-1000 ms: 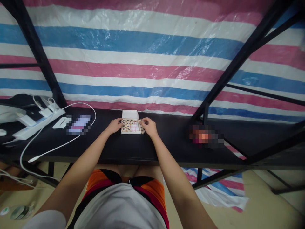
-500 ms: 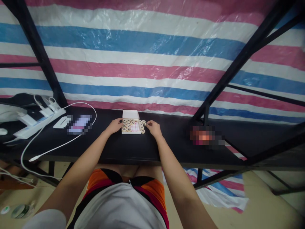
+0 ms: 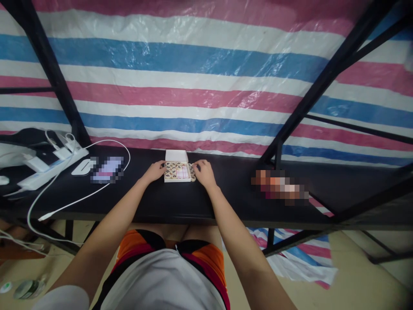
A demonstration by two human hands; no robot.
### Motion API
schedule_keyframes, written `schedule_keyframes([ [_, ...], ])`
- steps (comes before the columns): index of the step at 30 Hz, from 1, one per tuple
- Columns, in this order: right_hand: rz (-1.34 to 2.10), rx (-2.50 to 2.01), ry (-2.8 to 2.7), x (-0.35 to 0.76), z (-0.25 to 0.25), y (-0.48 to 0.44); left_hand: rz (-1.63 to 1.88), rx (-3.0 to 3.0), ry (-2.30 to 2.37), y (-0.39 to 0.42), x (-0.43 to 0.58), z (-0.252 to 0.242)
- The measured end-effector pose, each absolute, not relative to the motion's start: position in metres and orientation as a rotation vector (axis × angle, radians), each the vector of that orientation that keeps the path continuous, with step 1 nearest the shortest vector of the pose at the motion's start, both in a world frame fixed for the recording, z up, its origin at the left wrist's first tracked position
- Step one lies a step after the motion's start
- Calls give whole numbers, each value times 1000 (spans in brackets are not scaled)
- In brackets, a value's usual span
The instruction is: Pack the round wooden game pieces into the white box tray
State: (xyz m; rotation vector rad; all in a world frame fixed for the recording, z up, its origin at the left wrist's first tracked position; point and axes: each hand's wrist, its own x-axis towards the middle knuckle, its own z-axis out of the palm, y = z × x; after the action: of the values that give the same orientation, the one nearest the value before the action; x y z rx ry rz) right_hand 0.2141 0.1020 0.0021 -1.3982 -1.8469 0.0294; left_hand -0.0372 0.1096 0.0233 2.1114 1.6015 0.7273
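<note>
An open white cardboard box (image 3: 177, 179) sits on the black tabletop, its lid (image 3: 176, 156) tilted up at the back. Rows of round, pale xiangqi pieces (image 3: 171, 171) with dark characters fill its left part and back. A pink and white printed packet or paper (image 3: 182, 172) lies in the front right part. My left hand (image 3: 156, 170) grips the box's left edge with its fingertips. Just beyond the right wall, more xiangqi pieces (image 3: 192, 172) stand on the table, partly hidden by my right hand (image 3: 203, 172). Its bent fingers close on them; the exact piece is hidden.
At left lie a blurred phone (image 3: 108, 169), a white flat device (image 3: 82, 167), a white cable (image 3: 77, 199) and a power strip (image 3: 48, 165) with chargers. A blurred reddish object (image 3: 274, 185) lies to the right. Black metal posts (image 3: 292, 116) and a striped plastic sheet (image 3: 193, 77) border the table.
My right hand has shifted slightly left, closer to the box, and the loose pieces now sit nearer its right wall. My left hand keeps its place on the box.
</note>
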Motion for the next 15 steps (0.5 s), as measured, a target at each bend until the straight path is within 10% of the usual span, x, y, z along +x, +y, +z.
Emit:
schedule_keyframes([
  [15,69,-1056,-2307,171,13,79,742,2127,1604,109,-36,24],
])
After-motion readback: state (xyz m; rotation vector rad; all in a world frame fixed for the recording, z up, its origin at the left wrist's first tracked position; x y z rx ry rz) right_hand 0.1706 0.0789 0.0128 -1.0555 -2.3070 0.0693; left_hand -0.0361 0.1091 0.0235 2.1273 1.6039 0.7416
